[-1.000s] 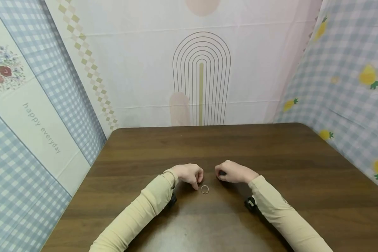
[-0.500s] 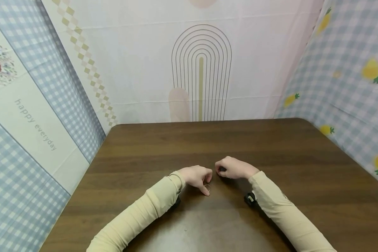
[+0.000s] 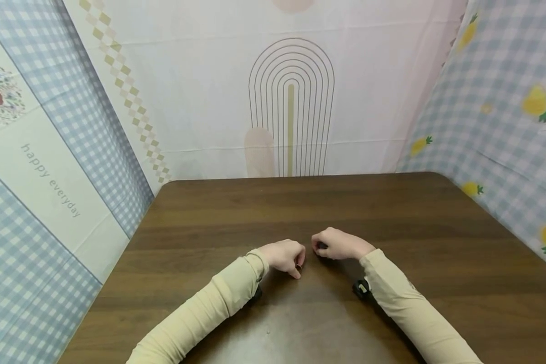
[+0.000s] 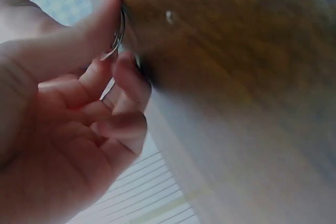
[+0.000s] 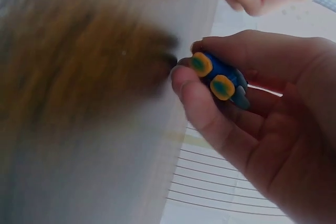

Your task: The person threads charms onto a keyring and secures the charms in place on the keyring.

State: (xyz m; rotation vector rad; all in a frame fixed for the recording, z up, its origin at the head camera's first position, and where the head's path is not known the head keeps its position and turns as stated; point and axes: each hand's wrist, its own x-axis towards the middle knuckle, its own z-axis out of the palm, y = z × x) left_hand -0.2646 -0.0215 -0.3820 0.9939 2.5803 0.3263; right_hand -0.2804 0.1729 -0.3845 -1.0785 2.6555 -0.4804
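Note:
My left hand [image 3: 284, 254] is low over the brown table, its thumb and fingers bent around a thin metal split ring [image 4: 121, 32]. In the left wrist view the ring stands on edge between thumb tip and fingers. Just to the right, my right hand [image 3: 338, 243] pinches a small blue figurine [image 5: 224, 72] with two rounded orange ends, green in their middles, and a grey part behind. The head view shows this figurine only as a dark spot inside the fingers.
The dark wood table [image 3: 273, 207] reaches back to a white patterned curtain [image 3: 200, 101]. Blue checked cloth [image 3: 496, 111] hangs at both sides. A black wrist device [image 3: 361, 288] sits under the right forearm.
My left hand has moved right and onto the ring, which lay flat on the table and is now between its fingers. The right hand has stayed nearly still with the figurine.

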